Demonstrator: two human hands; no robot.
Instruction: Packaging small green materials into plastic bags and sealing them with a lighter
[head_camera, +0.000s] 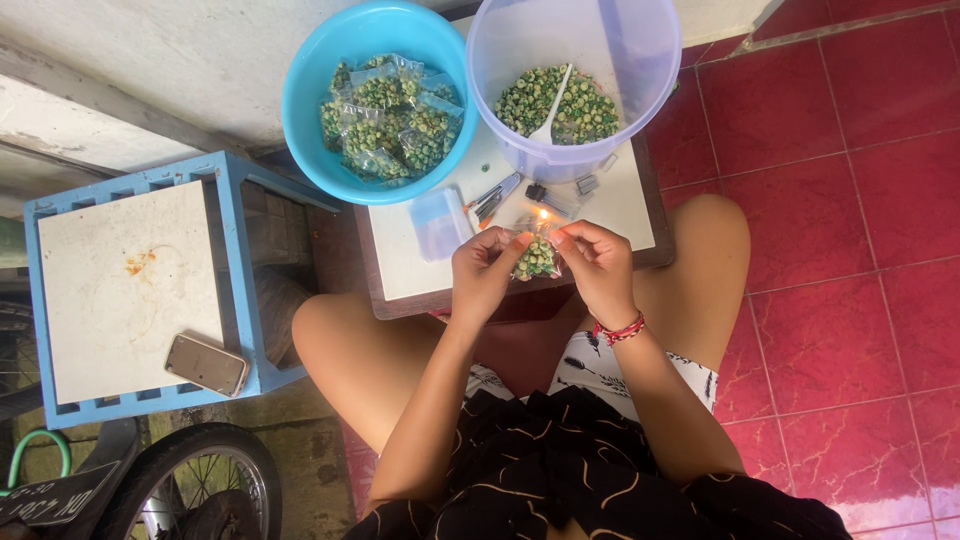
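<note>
My left hand (487, 268) and my right hand (596, 264) pinch the top of a small clear plastic bag of green peas (538, 260) between them. The bag's upper edge sits right by a small candle flame (544, 214) on the low white table (405, 262). A blue bowl (312, 110) at the back holds several sealed pea bags (390, 118). Beside it a clear tub (640, 50) holds loose green peas (530, 100) with a white spoon (553, 108) in them.
A small clear box (439, 222), pens and clips (497, 196) lie on the table. To the left stands a blue stool (230, 260) with a white top and a phone (206, 364). A wheel (190, 485) shows at bottom left. Red tile floor (850, 250) lies to the right.
</note>
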